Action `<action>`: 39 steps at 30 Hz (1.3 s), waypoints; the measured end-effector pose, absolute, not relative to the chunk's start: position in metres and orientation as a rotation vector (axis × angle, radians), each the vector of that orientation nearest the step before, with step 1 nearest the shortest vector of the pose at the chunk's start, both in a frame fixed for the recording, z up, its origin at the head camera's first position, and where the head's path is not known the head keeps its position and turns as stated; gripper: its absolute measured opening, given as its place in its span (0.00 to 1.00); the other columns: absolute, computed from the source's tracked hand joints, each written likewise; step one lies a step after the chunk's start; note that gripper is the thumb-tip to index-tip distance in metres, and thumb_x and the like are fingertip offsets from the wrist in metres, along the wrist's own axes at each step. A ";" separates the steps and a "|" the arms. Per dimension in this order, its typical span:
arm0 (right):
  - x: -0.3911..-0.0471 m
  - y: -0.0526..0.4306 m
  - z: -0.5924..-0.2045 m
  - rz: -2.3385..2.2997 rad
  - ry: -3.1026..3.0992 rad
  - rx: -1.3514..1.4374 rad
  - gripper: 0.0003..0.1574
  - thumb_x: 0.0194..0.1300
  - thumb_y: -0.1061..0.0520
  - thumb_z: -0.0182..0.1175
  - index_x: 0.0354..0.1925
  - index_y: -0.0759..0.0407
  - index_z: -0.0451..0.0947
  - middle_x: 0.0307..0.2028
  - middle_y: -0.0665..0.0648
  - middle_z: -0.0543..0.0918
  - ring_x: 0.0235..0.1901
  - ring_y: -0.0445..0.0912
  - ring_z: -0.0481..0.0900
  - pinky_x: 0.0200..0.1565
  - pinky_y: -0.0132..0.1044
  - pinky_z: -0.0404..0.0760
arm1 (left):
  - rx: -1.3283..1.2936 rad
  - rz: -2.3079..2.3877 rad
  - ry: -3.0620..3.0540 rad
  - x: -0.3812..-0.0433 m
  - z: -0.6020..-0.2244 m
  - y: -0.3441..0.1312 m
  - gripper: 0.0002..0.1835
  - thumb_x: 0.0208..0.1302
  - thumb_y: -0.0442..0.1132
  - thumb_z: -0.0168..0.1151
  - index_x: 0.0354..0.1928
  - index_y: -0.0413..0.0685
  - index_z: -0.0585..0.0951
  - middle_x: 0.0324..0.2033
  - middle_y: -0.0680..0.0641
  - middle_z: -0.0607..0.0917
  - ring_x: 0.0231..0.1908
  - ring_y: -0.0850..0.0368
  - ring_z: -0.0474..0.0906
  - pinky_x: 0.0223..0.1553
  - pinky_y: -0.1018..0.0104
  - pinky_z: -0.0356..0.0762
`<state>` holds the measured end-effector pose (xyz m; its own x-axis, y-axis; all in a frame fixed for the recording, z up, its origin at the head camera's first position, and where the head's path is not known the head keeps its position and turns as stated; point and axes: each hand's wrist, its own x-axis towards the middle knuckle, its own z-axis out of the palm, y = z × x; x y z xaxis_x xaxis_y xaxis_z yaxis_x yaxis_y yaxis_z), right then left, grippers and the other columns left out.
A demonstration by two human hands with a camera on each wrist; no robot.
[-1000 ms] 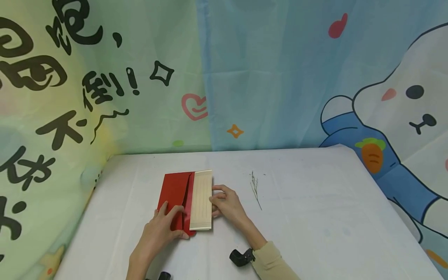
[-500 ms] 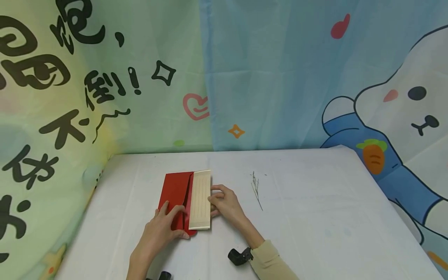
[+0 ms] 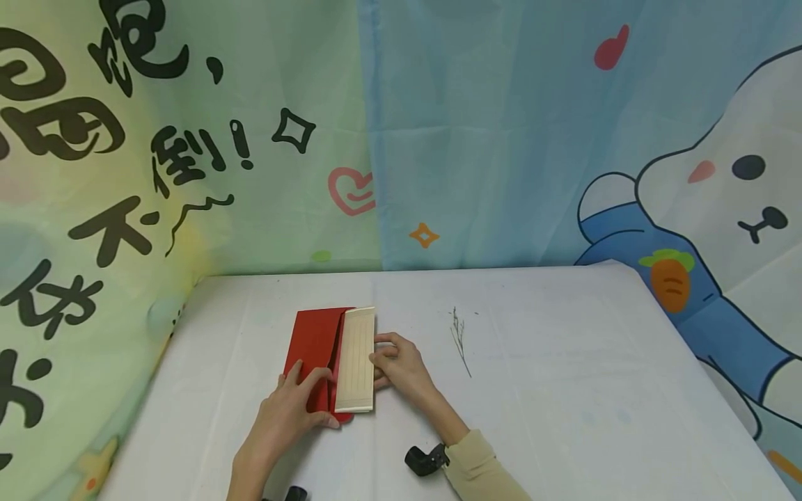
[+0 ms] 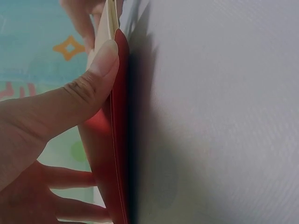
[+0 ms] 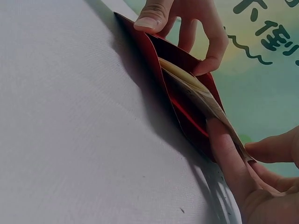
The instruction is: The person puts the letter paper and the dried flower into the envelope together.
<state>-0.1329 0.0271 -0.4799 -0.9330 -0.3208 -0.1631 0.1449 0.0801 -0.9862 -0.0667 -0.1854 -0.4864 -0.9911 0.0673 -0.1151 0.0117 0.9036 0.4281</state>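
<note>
A red envelope (image 3: 315,335) lies on the white table with its mouth facing right. My left hand (image 3: 285,403) grips it near the lower edge, thumb at the bottom corner and fingertips over the top face. A folded cream sheet of lined paper (image 3: 356,362) sits partly inside the mouth. My right hand (image 3: 406,369) pinches the paper's right edge, thumb on top and fingers beneath. In the right wrist view the envelope's mouth gapes, its red inner wall (image 5: 187,112) showing under the paper (image 5: 198,93); the paper's inserted end is hidden.
A dried sprig (image 3: 459,341) lies on the white tablecloth (image 3: 564,376) right of my right hand, with small crumbs near its tip. A printed curtain (image 3: 476,139) stands behind the table and along its left side.
My right hand has shifted slightly left with the paper, and a little less of the paper shows outside the envelope. My left hand keeps its grip in place.
</note>
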 end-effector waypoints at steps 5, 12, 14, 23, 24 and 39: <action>-0.132 0.026 -0.479 -1.922 2.014 -0.165 0.25 0.66 0.68 0.54 0.60 0.74 0.66 0.41 0.76 0.83 0.29 0.63 0.85 0.36 0.60 0.82 | 0.057 0.661 2.936 -0.067 -0.487 -0.185 0.36 0.37 0.59 0.78 0.52 0.71 0.73 0.66 0.31 0.67 0.60 0.18 0.65 0.44 0.31 0.75; -0.133 0.021 -0.481 -1.889 2.042 -0.164 0.25 0.66 0.67 0.54 0.60 0.74 0.66 0.41 0.74 0.83 0.30 0.63 0.86 0.36 0.58 0.83 | 0.036 0.656 2.930 -0.067 -0.485 -0.184 0.36 0.37 0.58 0.79 0.52 0.71 0.74 0.67 0.30 0.66 0.60 0.16 0.64 0.45 0.29 0.74; -0.136 0.019 -0.488 -1.884 2.046 -0.160 0.25 0.66 0.67 0.54 0.60 0.73 0.66 0.41 0.74 0.83 0.30 0.63 0.86 0.36 0.58 0.83 | 0.029 0.654 2.925 -0.067 -0.485 -0.183 0.36 0.37 0.58 0.79 0.52 0.71 0.74 0.67 0.30 0.66 0.60 0.16 0.64 0.45 0.29 0.73; -0.142 0.012 -0.512 -1.895 2.045 -0.150 0.25 0.66 0.63 0.57 0.60 0.69 0.68 0.40 0.69 0.85 0.27 0.51 0.86 0.30 0.48 0.86 | 0.048 0.639 2.939 -0.067 -0.486 -0.184 0.37 0.36 0.58 0.79 0.53 0.69 0.74 0.66 0.30 0.67 0.59 0.16 0.65 0.43 0.30 0.75; -0.142 0.011 -0.512 -1.892 2.048 -0.148 0.24 0.66 0.63 0.57 0.60 0.68 0.69 0.39 0.68 0.86 0.26 0.50 0.86 0.30 0.47 0.86 | 0.051 0.636 2.943 -0.067 -0.486 -0.185 0.37 0.36 0.58 0.79 0.53 0.69 0.74 0.66 0.30 0.67 0.59 0.16 0.65 0.42 0.30 0.75; -0.141 0.004 -0.513 -1.923 1.969 -0.150 0.24 0.65 0.66 0.56 0.59 0.70 0.68 0.37 0.67 0.86 0.23 0.45 0.84 0.30 0.45 0.86 | 0.060 0.633 2.945 -0.067 -0.488 -0.185 0.37 0.36 0.59 0.79 0.52 0.69 0.74 0.66 0.31 0.67 0.60 0.17 0.64 0.41 0.31 0.76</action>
